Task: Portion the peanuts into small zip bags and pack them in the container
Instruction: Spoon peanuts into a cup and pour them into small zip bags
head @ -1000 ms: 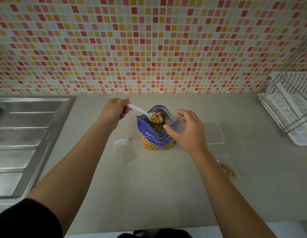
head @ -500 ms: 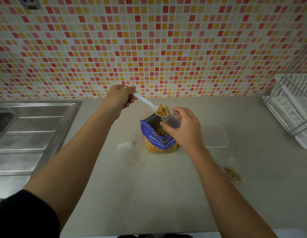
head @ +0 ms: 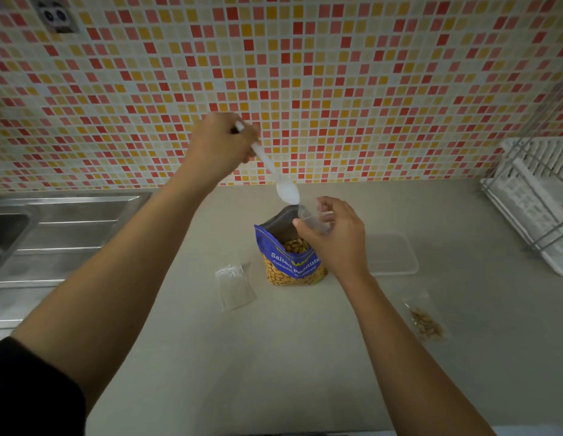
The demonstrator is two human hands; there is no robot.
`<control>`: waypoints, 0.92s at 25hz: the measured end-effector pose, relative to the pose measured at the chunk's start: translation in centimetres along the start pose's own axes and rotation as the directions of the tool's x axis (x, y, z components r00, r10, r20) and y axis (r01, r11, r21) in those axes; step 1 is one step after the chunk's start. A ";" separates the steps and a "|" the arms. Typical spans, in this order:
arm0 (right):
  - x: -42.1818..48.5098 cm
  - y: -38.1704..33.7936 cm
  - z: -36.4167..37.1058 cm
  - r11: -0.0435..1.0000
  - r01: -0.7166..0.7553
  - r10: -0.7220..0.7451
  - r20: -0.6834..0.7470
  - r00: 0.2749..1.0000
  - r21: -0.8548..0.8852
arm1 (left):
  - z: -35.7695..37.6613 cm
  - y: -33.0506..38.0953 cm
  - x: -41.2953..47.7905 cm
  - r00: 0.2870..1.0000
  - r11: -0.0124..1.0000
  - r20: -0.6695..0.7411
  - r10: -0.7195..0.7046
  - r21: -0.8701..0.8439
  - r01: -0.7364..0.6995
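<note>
Left hand (head: 219, 146) tipping white spoon (head: 286, 191) (bowl down), right hand (head: 333, 237) pinching zip bag (head: 311, 219), over peanut pouch (head: 291, 262)

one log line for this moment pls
step: filling zip bag | left hand: holds spoon tipped at bag mouth | right hand: pinches zip bag above peanut bag | counter: one filled bag, container

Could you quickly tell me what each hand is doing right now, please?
Left hand: grips the white plastic spoon.
Right hand: pinches the small clear plastic zip bag.
</note>
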State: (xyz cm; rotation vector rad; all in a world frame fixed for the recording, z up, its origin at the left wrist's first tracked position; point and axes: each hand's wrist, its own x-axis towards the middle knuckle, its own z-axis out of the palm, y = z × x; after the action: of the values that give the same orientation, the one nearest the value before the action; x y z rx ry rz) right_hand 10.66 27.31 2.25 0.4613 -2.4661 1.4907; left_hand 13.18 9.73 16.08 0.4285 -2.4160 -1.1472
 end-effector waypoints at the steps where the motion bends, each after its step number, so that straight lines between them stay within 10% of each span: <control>1: -0.1 0.2 -0.1 0.996 -0.053 0.054 -0.005 0.999 0.068 | 0.1 -1.0 0.1 0.999 0.999 -0.004 -0.044 -0.010 0.044; 9: -0.8 1.8 -0.9 0.891 -0.298 0.258 0.157 0.953 0.344 | 10.9 -6.3 -3.5 0.912 0.755 0.408 -0.036 0.609 -0.243; 15: -0.6 2.8 -1.0 0.856 -0.356 0.297 0.206 0.932 0.376 | 11.0 -6.9 -2.4 0.918 0.951 0.289 -0.272 0.224 0.211; 23: -0.9 2.5 -1.4 0.851 -0.326 0.282 0.165 0.945 0.411 | 8.1 -6.9 -1.9 0.857 0.836 0.240 -0.455 -0.215 0.504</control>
State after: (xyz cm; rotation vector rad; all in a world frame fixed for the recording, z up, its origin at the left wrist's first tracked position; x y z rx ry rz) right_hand 10.57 29.77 0.53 0.2207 -2.3508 2.2199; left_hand 11.40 11.67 5.67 0.9171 -2.3086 -1.7777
